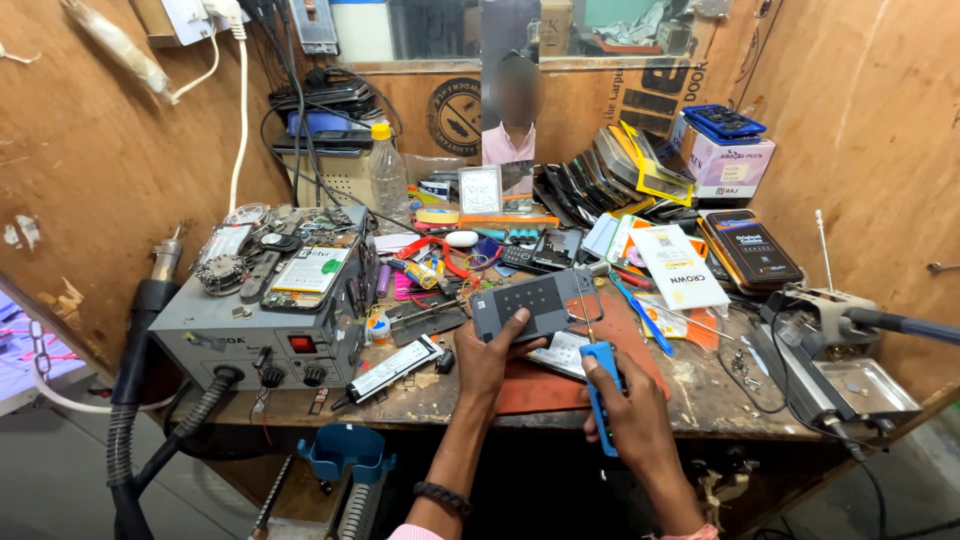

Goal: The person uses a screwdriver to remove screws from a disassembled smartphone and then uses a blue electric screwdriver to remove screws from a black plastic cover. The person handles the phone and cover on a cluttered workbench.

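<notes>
Two hands busy: left hand (487,358) fingers grip grey panel (535,301); right hand (625,410) fingers clasp blue tool (600,385).

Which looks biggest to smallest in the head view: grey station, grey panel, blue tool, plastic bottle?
1. Grey station, plainly largest.
2. Grey panel, held in the left hand.
3. Plastic bottle and blue tool in the right hand: look alike, and the bottle stands farther back, so unranked.
</notes>
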